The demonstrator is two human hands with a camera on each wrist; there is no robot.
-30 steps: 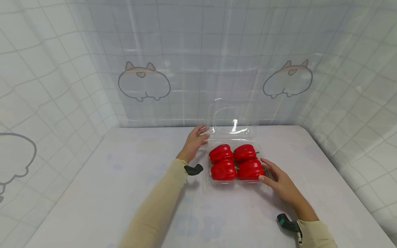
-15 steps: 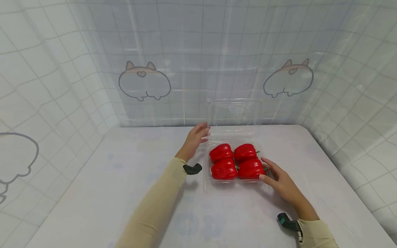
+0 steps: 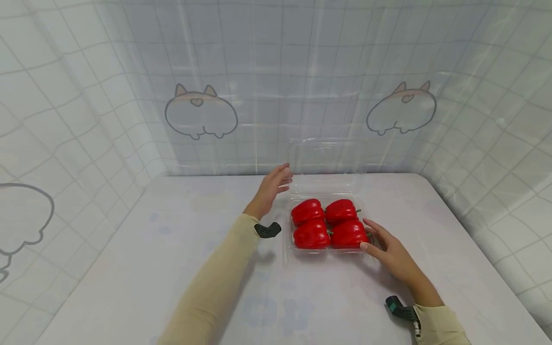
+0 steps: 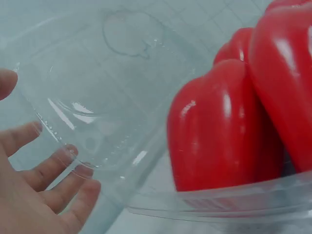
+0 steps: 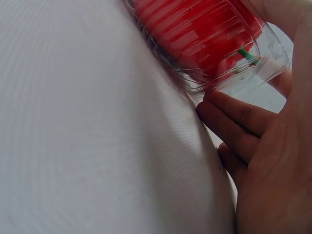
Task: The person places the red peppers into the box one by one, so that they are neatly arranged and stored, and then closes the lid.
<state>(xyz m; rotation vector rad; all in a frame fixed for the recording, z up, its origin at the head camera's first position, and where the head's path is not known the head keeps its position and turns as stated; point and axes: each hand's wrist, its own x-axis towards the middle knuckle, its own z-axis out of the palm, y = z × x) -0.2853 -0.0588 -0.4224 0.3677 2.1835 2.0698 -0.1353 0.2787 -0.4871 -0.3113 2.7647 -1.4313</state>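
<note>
A clear plastic clamshell box stands on the table with its transparent lid raised at the back. Inside sit several red bell peppers with green stems. My left hand is at the lid's left side, its fingers spread and fairly straight. In the left wrist view, the fingertips meet the lid's edge. My right hand holds the box's right end, thumb at the front corner and index finger along the side. In the right wrist view, its other fingers lie low beside the box's base.
The pale table has faint printed patterns. A grid-patterned curtain with cartoon animal outlines rises behind it and along both sides. Each wrist carries a dark camera mount.
My left hand has risen slightly along the lid's left side. The lid has shifted its tilt, and its bright reflections have faded. My right hand and the peppers stay in place.
</note>
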